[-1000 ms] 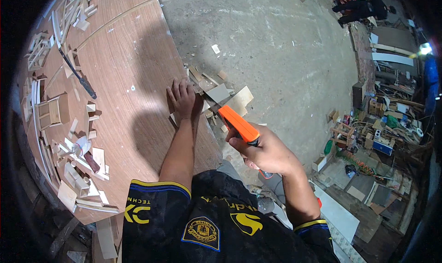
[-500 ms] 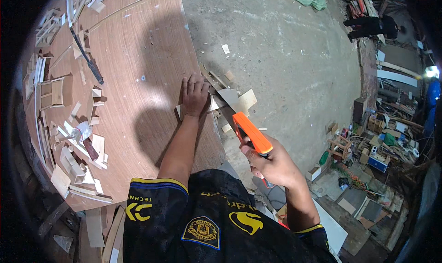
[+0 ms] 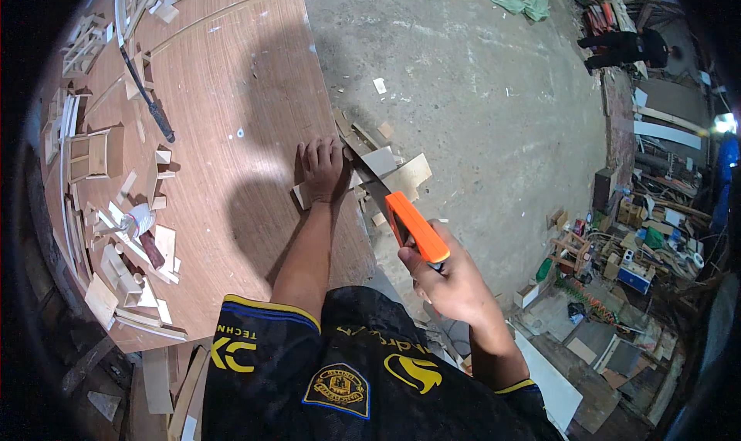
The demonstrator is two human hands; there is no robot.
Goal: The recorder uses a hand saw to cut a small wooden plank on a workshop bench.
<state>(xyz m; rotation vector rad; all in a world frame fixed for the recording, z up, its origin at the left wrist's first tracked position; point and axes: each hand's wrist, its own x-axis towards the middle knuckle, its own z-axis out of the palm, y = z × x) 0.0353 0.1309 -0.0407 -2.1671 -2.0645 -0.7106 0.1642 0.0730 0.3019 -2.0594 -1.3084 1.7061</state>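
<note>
My right hand (image 3: 451, 280) is closed round the orange handle (image 3: 419, 228) of a handsaw. The saw's blade (image 3: 373, 181) runs up and left from the handle to the table's edge, beside my left fingers. With its fingers bent over a pale wood piece (image 3: 299, 196), my left hand (image 3: 322, 167) presses it down on the brown tabletop (image 3: 262, 132). That piece reaches past the edge, under the blade. Its middle is hidden by my left hand, and where the teeth meet it is hard to make out.
Wood offcuts (image 3: 414, 171) lie on the concrete floor (image 3: 478, 124) below the edge. Small wooden models (image 3: 94, 154), scraps and a dark-handled tool (image 3: 160, 123) crowd the table's left. Clutter (image 3: 629, 263) lines the right side, and a person (image 3: 629, 49) in dark clothes is far off, upper right.
The saw and my right hand have shifted slightly left and toward me. My left hand stays on the wood piece, its fingers a little lower and closer together.
</note>
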